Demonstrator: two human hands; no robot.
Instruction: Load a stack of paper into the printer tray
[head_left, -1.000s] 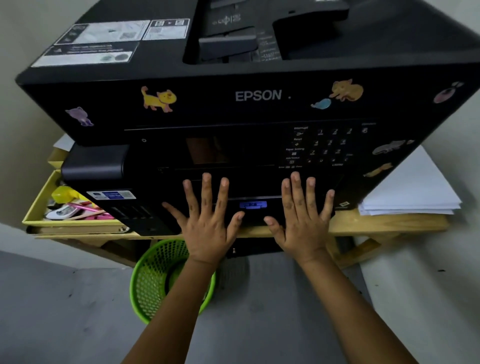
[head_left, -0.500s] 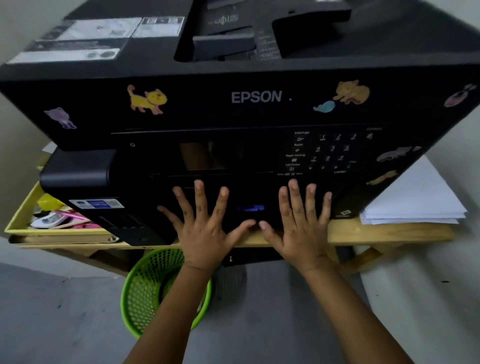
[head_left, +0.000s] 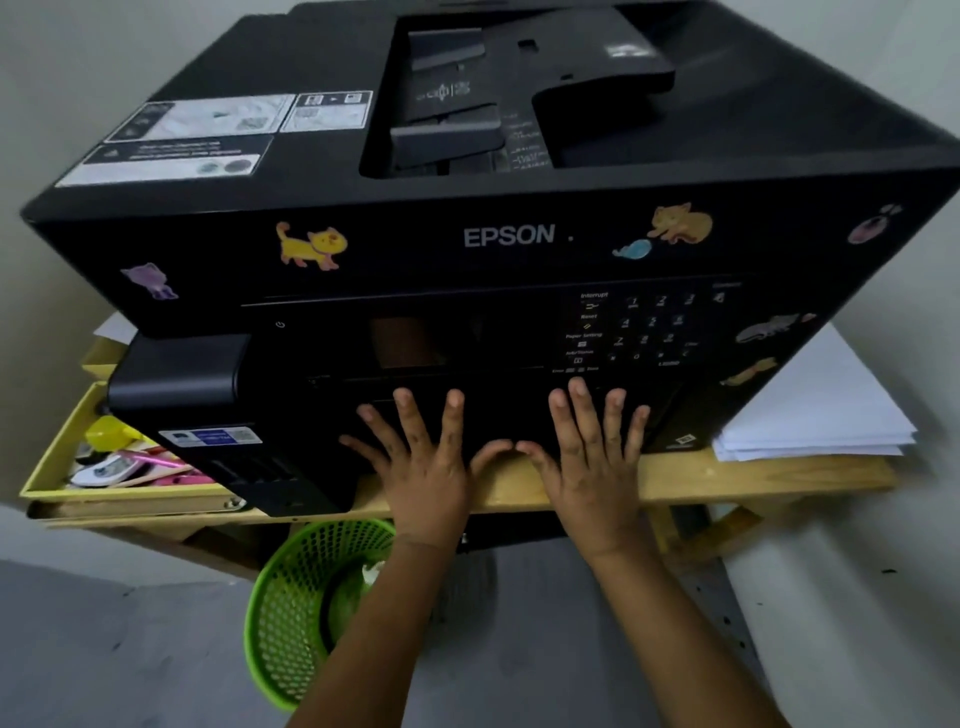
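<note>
Both hands sit flat on the lower front of the printer (head_left: 514, 234), and the thumbs now touch where half a second ago they stood apart; the blue tray label between them is covered. I'd say the tray is being pushed home. Left hand (head_left: 423, 467) and right hand (head_left: 592, 462) are spread open, fingers splayed, gripping nothing. The paper stack (head_left: 810, 415) lies at the right of the frame on the tabletop (head_left: 753, 475), white, square-edged, just beside the printer

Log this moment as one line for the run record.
phase: pushing tray front | left hand: flat, open on printer front | right hand: flat, open beside it | paper stack: on table, right of printer
</note>
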